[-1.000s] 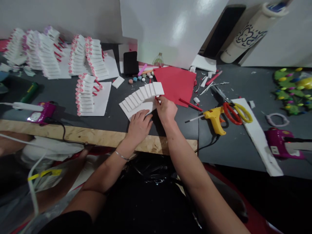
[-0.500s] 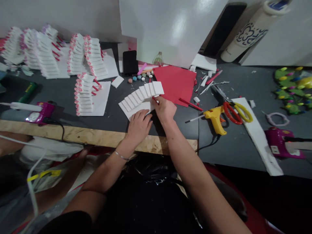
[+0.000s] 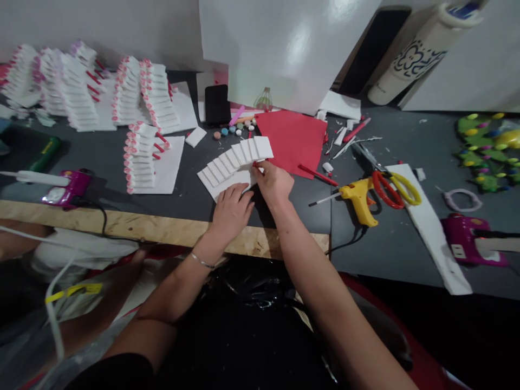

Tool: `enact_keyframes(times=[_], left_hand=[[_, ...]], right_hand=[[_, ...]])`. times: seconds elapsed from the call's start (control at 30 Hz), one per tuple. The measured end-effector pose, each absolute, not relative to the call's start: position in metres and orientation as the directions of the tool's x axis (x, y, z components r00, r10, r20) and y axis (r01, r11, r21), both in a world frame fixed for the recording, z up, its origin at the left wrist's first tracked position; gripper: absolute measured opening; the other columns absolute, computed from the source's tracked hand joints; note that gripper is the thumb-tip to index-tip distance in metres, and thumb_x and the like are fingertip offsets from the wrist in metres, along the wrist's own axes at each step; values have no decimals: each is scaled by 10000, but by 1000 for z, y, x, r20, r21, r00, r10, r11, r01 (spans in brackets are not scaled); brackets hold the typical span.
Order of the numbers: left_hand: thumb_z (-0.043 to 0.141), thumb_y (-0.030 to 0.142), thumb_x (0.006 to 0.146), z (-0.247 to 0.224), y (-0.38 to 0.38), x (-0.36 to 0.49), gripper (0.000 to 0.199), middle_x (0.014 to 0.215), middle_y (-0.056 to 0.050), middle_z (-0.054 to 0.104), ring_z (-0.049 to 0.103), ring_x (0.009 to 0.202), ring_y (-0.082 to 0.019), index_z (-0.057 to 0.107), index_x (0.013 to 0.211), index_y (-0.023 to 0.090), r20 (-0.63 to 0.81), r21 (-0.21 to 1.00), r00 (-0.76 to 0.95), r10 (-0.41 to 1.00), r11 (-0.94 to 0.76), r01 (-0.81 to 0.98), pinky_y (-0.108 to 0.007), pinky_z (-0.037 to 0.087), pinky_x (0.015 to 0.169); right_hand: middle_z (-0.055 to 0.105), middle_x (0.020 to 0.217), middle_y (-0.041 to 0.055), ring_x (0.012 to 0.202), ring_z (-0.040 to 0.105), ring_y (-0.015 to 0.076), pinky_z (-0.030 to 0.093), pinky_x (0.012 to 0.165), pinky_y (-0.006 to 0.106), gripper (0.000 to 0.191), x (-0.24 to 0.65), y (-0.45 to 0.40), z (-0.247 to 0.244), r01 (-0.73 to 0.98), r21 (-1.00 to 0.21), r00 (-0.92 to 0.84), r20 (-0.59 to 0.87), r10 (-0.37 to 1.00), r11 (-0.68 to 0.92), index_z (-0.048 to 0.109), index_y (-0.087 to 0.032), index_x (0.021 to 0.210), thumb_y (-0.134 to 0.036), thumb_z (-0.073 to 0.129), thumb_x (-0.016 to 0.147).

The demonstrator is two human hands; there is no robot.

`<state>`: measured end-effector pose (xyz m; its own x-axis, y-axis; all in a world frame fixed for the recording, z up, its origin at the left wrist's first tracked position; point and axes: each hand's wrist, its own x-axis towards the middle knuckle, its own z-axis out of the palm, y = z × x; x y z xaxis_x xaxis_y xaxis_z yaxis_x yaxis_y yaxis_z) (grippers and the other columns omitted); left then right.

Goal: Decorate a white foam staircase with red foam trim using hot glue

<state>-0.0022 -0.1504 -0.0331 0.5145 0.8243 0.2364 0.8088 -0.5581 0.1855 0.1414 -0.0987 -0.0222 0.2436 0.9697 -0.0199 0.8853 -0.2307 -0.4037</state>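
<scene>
My left hand (image 3: pixel 233 210) lies with its fingers flat over the lower edge of a white foam board (image 3: pixel 215 189). A curved row of white foam strips (image 3: pixel 230 160), stepped like a staircase, sits on that board. At the right end of the row, my right hand (image 3: pixel 276 185) pinches a small red stick piece (image 3: pixel 255 164) against the board. Most of the piece is hidden by the fingers. Just beyond my right hand is a red sheet (image 3: pixel 293 138), with a longer red stick (image 3: pixel 319 175) across its lower corner.
On the right lie a yellow glue gun (image 3: pixel 359 197), scissors (image 3: pixel 389 188) and a long white foam strip (image 3: pixel 436 233). Several stair models with pink ends (image 3: pixel 140 157) stand at the left. A bottle (image 3: pixel 418 57) leans at the back. Another person's arm (image 3: pixel 101 303) shows lower left.
</scene>
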Motion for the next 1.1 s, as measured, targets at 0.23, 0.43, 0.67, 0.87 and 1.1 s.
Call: enact_keyframes(times=[0.23, 0.43, 0.67, 0.87, 1.1], left_hand=[[505, 234, 970, -31, -151, -2, 274, 1309, -153, 629, 537, 1245, -298, 645, 1189, 147, 227, 199, 509, 830, -551, 810, -471, 471, 997], [504, 234, 972, -31, -151, -2, 271, 1304, -158, 630, 539, 1243, -299, 646, 1182, 140, 232, 196, 514, 826, -557, 807, -471, 476, 994], [516, 241, 968, -32, -151, -2, 267, 1308, -149, 630, 542, 1250, -300, 643, 1188, 157, 231, 195, 509, 829, -552, 811, -472, 478, 994], [503, 234, 970, -31, -151, -2, 270, 1314, -155, 625, 539, 1255, -306, 645, 1189, 165, 221, 210, 507, 833, -549, 809, -482, 472, 996], [498, 235, 970, -31, -151, -2, 276, 1316, -164, 623, 531, 1257, -309, 640, 1190, 148, 215, 210, 507, 835, -546, 811, -483, 468, 998]], right_hand=[[764, 887, 54, 833, 698, 200, 448, 691, 257, 314, 140, -103, -16, 900, -370, 240, -23, 970, -232, 697, -289, 1168, -408, 465, 993], [761, 907, 43, 843, 697, 205, 442, 685, 263, 298, 141, -104, -16, 904, -369, 224, -25, 974, -217, 702, -302, 1136, -411, 467, 990], [763, 922, 46, 836, 689, 186, 443, 683, 254, 306, 141, -102, -18, 890, -394, 237, -30, 971, -229, 712, -303, 1138, -426, 475, 987], [767, 883, 34, 822, 688, 193, 456, 690, 261, 302, 141, -102, -18, 876, -418, 247, -40, 968, -241, 733, -328, 1115, -447, 495, 972], [770, 887, 29, 839, 691, 192, 455, 688, 254, 320, 141, -102, -20, 877, -417, 246, -33, 969, -237, 736, -332, 1114, -463, 482, 970]])
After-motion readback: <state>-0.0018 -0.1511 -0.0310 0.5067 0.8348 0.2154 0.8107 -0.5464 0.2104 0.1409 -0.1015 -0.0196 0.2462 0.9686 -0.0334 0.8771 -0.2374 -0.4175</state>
